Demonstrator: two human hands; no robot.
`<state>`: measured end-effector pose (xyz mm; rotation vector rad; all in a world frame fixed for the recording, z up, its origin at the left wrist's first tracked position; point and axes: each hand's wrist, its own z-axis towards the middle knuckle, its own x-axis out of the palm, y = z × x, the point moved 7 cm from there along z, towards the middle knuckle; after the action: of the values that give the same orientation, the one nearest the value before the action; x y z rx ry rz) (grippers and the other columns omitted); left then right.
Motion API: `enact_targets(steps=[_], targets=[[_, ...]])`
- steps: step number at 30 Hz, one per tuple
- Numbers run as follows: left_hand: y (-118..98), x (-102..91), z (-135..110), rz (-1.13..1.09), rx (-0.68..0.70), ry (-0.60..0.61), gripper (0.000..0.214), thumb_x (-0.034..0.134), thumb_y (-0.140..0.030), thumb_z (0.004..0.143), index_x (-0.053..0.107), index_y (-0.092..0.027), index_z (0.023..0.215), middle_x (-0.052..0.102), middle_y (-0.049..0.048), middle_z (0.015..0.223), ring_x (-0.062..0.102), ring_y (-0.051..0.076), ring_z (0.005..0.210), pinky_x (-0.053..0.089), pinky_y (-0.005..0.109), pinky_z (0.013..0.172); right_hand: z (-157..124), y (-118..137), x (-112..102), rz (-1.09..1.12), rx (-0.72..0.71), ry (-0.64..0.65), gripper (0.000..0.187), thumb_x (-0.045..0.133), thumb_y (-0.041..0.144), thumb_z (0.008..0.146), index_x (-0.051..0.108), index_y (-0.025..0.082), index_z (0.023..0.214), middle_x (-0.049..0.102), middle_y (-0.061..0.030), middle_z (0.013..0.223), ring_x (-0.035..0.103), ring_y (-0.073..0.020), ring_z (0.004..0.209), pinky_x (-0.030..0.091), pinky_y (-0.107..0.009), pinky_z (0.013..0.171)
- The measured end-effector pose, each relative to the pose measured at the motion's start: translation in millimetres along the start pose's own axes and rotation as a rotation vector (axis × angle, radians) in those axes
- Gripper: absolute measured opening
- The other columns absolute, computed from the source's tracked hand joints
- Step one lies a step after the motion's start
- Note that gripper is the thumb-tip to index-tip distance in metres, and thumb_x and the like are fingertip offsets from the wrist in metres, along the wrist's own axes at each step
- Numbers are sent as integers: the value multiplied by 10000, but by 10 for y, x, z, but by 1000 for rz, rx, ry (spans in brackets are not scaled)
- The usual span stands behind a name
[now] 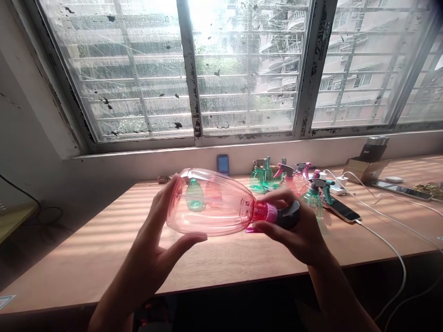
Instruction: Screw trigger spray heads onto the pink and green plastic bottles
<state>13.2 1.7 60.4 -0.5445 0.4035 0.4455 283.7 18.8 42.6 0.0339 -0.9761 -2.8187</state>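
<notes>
A clear pink spray bottle (214,216) lies sideways in the air above the table, its base to the left and its neck to the right. My left hand (157,235) is closed round the base end, thumb below. My right hand (294,226) grips the pink collar and dark grey spray head, which its fingers partly cover. Through the bottle's wall show a green bottle (195,195) and a pink one (212,191) standing on the table behind.
Several green and pink spray bottles (312,200) stand at the back right of the wooden table (86,240). Beside them lie a phone (342,210) with a white cable (391,246), a charger (341,182) and a cardboard box (365,169). A small blue-screened device (223,164) leans by the wall below the window.
</notes>
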Motion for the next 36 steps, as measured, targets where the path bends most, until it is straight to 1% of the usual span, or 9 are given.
enact_targets(steps=[4,10,14,19,23,25,30,33,36], targets=[[-20,-2,-17,-34,62,-10,973,836,-371,1009,256,-612,1753,371,-53,1878,329,383,1748,289,684,1424,-2,-33,13,93,54,33,287,965,155,875,766,245,1061,791,32,769,792,-155,607,613,-181,514],[-122,31,8,-186,89,34,985,852,-642,912,377,-483,1761,339,-3,1890,290,372,1760,346,576,1434,-21,45,0,-17,-28,-5,358,982,96,810,765,256,1045,789,40,772,659,-98,519,542,-162,470],[-178,-4,48,-180,117,-28,956,936,-463,906,441,-493,1724,445,-8,1832,388,361,1717,504,569,1346,-23,86,-14,-91,-48,-26,326,1028,245,816,786,257,1034,808,2,816,683,-137,565,568,-221,503],[-250,-18,10,-177,179,-30,872,845,-280,1007,415,-570,1709,409,-66,1855,324,302,1758,442,574,1387,5,82,-23,0,-37,-22,281,1013,355,863,791,260,1007,769,35,729,659,-127,537,540,-211,483],[-163,58,0,-285,100,2,1110,963,-552,851,325,-543,1758,343,-7,1891,325,382,1751,408,621,1392,-45,84,-20,-88,-90,-16,311,1034,314,838,804,282,1045,799,33,784,689,-130,560,561,-216,505],[-84,72,14,-377,85,-3,1080,877,-740,838,349,-533,1757,288,1,1912,301,437,1751,465,659,1345,-96,123,-18,-152,-177,-14,363,1043,285,823,812,294,1103,843,1,869,767,-177,649,628,-264,585],[66,23,39,-401,-42,12,517,586,-612,1104,581,-562,1618,392,-80,1866,391,446,1711,585,654,1242,-152,244,7,-283,-367,17,441,982,192,873,781,321,1243,877,-53,961,855,-291,847,712,-435,773],[-84,-12,6,-367,-47,3,720,716,-735,978,565,-517,1648,392,-56,1868,413,498,1686,539,679,1279,-145,320,87,-371,-498,81,471,965,201,892,754,309,1300,888,-65,982,871,-313,888,712,-464,797],[-204,-10,-22,-361,-113,-38,793,670,-816,967,553,-468,1669,463,-4,1831,477,483,1647,540,666,1279,-147,331,151,-359,-526,125,505,975,189,885,747,297,1323,890,-60,987,870,-296,887,706,-446,830]])
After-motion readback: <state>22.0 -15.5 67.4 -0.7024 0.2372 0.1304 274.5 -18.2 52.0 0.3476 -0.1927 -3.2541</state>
